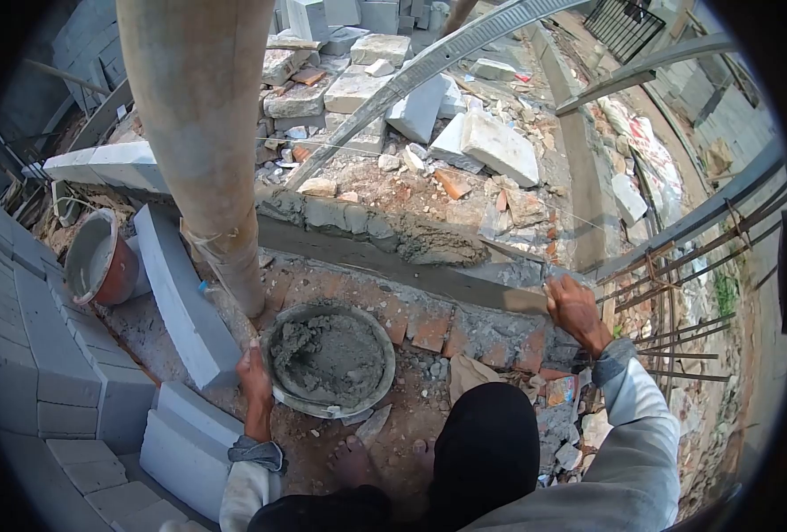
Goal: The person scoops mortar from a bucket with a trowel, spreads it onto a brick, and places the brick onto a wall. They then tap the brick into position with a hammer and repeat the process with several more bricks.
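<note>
My left hand is at the left rim of a round basin, its fingers curled in against the edge. Wet grey mortar fills much of the basin, heaped higher on its left side. Out to the right, my right hand is closed around the right end of a long, flat, grey-stained board; its fingertips are partly hidden. The board lies along a low brick footing, and rough mortar is piled along its far side.
A thick round post rises just left of the basin. A reddish bucket and pale blocks stand at left. Rubble and broken blocks lie beyond the footing. Rusty steel bars project at right.
</note>
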`<state>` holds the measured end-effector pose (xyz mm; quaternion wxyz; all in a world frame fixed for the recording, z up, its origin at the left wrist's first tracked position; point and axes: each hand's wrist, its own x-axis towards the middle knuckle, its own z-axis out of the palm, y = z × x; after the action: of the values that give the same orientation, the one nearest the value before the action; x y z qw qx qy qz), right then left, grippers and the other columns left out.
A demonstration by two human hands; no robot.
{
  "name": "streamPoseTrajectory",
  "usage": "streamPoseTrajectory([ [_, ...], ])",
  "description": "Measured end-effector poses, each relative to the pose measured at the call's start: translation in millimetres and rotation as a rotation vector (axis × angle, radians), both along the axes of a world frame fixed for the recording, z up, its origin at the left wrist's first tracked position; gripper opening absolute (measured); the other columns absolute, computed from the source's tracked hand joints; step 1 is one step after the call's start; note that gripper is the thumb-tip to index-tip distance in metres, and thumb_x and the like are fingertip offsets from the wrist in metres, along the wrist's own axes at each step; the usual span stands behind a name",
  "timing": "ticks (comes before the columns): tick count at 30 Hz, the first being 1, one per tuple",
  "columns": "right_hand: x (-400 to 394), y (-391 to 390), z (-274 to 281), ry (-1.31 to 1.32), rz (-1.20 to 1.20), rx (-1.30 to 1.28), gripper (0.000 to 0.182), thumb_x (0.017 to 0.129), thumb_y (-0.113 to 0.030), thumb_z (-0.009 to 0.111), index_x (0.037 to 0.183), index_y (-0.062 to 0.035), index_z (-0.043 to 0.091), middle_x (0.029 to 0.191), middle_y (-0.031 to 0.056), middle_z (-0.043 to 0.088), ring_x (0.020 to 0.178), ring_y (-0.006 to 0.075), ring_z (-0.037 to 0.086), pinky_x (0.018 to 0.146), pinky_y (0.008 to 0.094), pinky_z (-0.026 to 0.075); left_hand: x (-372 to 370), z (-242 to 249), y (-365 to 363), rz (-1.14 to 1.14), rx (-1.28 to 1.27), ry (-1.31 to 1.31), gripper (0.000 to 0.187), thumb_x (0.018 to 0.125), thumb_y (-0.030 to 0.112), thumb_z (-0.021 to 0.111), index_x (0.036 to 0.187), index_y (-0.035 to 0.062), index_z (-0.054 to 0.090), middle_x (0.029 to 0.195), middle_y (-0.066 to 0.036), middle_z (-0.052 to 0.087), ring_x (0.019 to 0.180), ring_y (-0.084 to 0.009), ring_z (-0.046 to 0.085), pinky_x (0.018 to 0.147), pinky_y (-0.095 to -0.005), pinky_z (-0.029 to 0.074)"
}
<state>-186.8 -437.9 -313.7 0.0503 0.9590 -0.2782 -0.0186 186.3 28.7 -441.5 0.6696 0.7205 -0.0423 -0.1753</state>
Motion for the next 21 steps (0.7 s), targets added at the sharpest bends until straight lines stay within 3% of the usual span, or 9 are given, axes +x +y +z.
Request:
streamPoseTrajectory([
  [3,17,13,39,-0.212,-0.024,0.063,0.048,0.084,-0.027,0.065,0.124,-0.0027,0.059,0.101,0.0197,0.063,0.087,0.0396,0.065,0.072,0.0511,0.052,4,-9,0,0.011,-0.068,0.01,0.041,0.107,0.031,0.047,0.105,-0.0032,0.069,0.096,-0.002,0.067,0.086,-0.0104,0.056,0.08,-0.0275,0.046],
  [5,61,13,62,-0.131,-0.01,0.131,0.044,0.086,-0.03,0.063,0.117,0.0009,0.06,0.102,0.0231,0.064,0.084,0.0418,0.065,0.072,0.0491,0.051,4,-16,2,0.0,-0.085,0.013,0.04,0.107,0.031,0.048,0.104,-0.0029,0.069,0.096,-0.001,0.067,0.085,-0.0103,0.056,0.079,-0.0275,0.046],
  [7,112,18,101,-0.06,-0.071,0.501,0.038,0.09,-0.031,0.06,0.111,0.001,0.063,0.096,0.0216,0.065,0.086,0.0385,0.063,0.081,0.0453,0.05,9,-20,5,-0.006,-0.076,0.004,0.04,0.107,0.031,0.048,0.102,-0.0027,0.069,0.095,-0.001,0.066,0.085,-0.0103,0.056,0.079,-0.0276,0.046],
  [9,148,-2,104,0.001,-0.032,0.815,0.037,0.094,-0.032,0.054,0.103,0.0017,0.065,0.089,0.0177,0.066,0.086,0.0331,0.063,0.082,0.0426,0.049,8,-18,3,-0.001,-0.098,0.029,0.04,0.106,0.031,0.048,0.102,-0.0027,0.069,0.095,-0.001,0.066,0.085,-0.0104,0.056,0.079,-0.0277,0.046],
  [11,171,-16,93,0.152,0.062,0.741,0.037,0.096,-0.032,0.051,0.1,0.0021,0.065,0.084,0.0143,0.065,0.083,0.0281,0.062,0.078,0.0412,0.049,8,-18,5,-0.003,-0.098,0.032,0.04,0.106,0.032,0.048,0.101,-0.0027,0.069,0.094,-0.001,0.066,0.084,-0.0105,0.055,0.079,-0.0276,0.046],
  [13,176,-12,91,0.267,0.084,0.884,0.042,0.097,-0.034,0.047,0.094,0.0037,0.066,0.074,0.0101,0.061,0.073,0.0208,0.058,0.07,0.0394,0.046,6,-17,5,-0.012,-0.081,0.014,0.041,0.106,0.032,0.048,0.102,-0.0028,0.069,0.094,-0.001,0.066,0.084,-0.0106,0.055,0.079,-0.0275,0.046],
  [16,167,-16,106,0.343,0.133,0.788,0.041,0.096,-0.033,0.049,0.091,0.0044,0.065,0.071,0.0094,0.061,0.065,0.0194,0.055,0.067,0.0392,0.046,3,-12,3,0.001,-0.017,-0.049,0.041,0.106,0.032,0.048,0.101,-0.003,0.068,0.094,-0.001,0.066,0.084,-0.0107,0.055,0.079,-0.0275,0.046],
  [17,158,-7,113,0.322,0.035,0.768,0.041,0.095,-0.033,0.05,0.089,0.0052,0.063,0.069,0.0098,0.061,0.064,0.0193,0.054,0.066,0.04,0.045,1,-9,2,0.007,-0.026,-0.042,0.041,0.107,0.032,0.048,0.101,-0.0031,0.068,0.094,-0.001,0.066,0.084,-0.0107,0.055,0.078,-0.0276,0.046],
  [21,139,2,135,0.413,-0.046,0.695,0.048,0.089,-0.037,0.055,0.101,0.0068,0.067,0.079,0.0154,0.068,0.076,0.0236,0.064,0.074,0.0392,0.048,4,-6,-1,-0.005,-0.022,-0.039,0.041,0.107,0.031,0.047,0.1,-0.0033,0.068,0.093,-0.001,0.065,0.083,-0.0104,0.054,0.077,-0.0277,0.045],
])
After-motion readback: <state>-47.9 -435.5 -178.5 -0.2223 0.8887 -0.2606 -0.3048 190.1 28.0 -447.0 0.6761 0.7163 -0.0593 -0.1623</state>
